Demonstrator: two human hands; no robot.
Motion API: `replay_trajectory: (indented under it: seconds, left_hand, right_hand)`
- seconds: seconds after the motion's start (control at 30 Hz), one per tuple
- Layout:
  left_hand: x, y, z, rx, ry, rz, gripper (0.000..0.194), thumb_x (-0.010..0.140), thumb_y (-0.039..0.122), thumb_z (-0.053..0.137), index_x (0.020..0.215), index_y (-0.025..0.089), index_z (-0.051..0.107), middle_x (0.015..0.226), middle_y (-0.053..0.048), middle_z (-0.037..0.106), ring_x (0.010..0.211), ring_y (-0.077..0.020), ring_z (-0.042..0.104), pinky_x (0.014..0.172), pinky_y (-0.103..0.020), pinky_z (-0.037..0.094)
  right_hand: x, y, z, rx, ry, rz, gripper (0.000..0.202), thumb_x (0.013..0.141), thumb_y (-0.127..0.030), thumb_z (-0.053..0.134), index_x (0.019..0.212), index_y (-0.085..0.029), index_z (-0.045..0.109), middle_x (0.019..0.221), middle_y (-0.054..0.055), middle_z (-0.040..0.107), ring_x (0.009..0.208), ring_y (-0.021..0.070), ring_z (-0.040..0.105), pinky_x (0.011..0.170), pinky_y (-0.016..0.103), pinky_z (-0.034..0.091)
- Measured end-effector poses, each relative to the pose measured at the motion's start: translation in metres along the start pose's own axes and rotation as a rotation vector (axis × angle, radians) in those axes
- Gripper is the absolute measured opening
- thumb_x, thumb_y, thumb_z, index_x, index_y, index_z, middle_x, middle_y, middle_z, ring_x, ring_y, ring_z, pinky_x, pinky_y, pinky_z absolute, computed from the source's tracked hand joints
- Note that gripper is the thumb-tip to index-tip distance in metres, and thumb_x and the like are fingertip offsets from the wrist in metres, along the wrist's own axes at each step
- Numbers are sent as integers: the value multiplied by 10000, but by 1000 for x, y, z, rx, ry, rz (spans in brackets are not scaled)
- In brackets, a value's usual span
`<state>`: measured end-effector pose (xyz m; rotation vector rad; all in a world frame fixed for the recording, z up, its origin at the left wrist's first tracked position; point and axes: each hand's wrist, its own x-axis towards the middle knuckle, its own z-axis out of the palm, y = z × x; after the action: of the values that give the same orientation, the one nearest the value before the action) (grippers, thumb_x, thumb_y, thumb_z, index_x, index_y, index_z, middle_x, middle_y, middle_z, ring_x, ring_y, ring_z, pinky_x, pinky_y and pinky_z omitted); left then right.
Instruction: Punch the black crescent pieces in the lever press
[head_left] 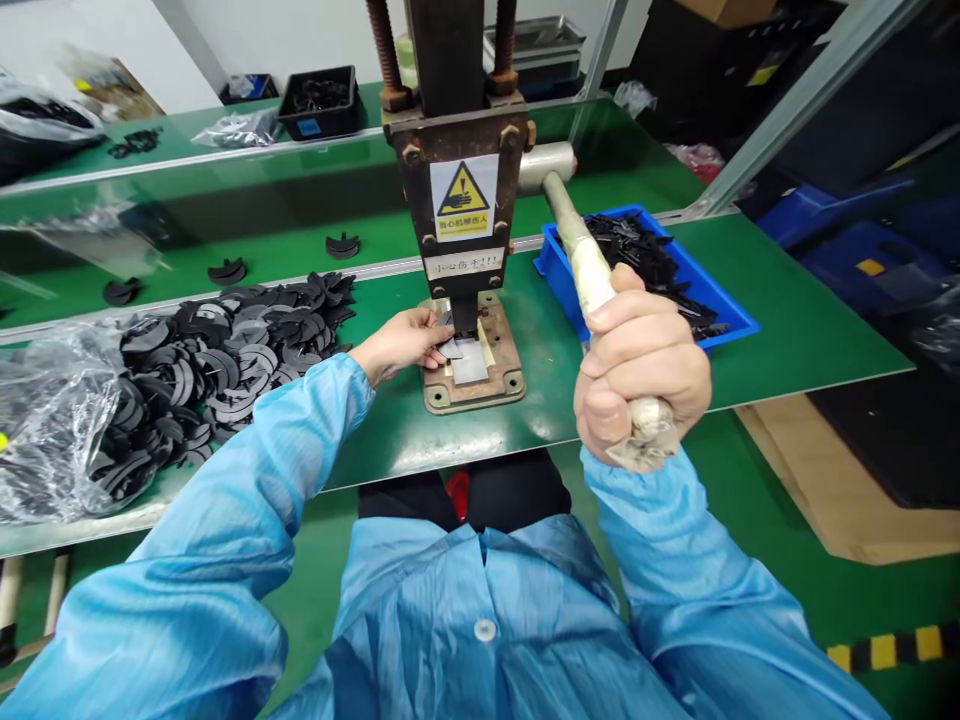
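A hand press point(463, 140) with a warning sign stands in the middle of the green table. My right hand point(645, 365) is wrapped round its taped lever point(577, 245), to the right of the press. At the press base point(506, 375), my left hand point(405, 343) pinches a small dark curved part point(448, 348) by the metal plate point(470, 362), just under the punch. Part of that piece is hidden by my fingers. A large pile of black crescent-shaped parts point(225, 360) lies to the left of my left hand.
Behind my right hand, a blue bin point(724, 300) holds black pieces. A clear plastic bag point(52, 420) lies at the left. Several loose crescents point(227, 271) lie beyond the metal rail. A black tray point(319, 100) is at the back, and a slanted metal post point(795, 110) rises at the right.
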<state>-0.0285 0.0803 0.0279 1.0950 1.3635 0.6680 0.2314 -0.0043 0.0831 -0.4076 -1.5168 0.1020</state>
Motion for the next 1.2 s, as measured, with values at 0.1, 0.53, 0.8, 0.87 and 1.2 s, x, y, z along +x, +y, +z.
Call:
replay_trajectory:
  seconds: [0.1,0.53,0.8,0.87,1.2]
  left_hand:
    - [2,5,3,26,-16,-36,347,868,301,918,850,207,584,607,23,638,493,-126,673,493,-204,558]
    - [-3,12,9,7,30,-89,346,881,323,895,886,216,565,607,5,656,513,-155,693,532,-242,580]
    - [-53,-33,6,-4,-24,382,342,952,438,790,1175,199,691,968,-71,760,832,-169,749,711,-273,597]
    - [-68,-47,-18,176,53,449,349,976,464,741,1205,202,732,1090,-96,776,963,-193,743,845,-313,602]
    - [-96,-78,-176,1130,438,388,356,978,385,647,1262,207,768,1292,-137,736,1264,-328,652,1142,-468,508]
  right_hand:
    - [0,-1,1,6,20,6,319,945,-447,691,746,-259,526,755,-75,575,989,151,716,1203,589,571]
    - [1,0,2,-15,43,7,267,906,-438,704,745,-287,554,744,-79,617,929,178,726,1156,641,607]
    - [2,5,4,16,95,13,378,838,-498,799,672,-268,550,706,-50,624,869,214,711,1142,725,584]
    - [1,7,5,25,110,20,413,828,-509,809,644,-261,536,691,-48,626,855,209,707,1140,714,586]
    - [0,9,9,4,144,5,567,852,-578,815,602,-225,449,674,-62,581,860,165,708,1171,685,586]
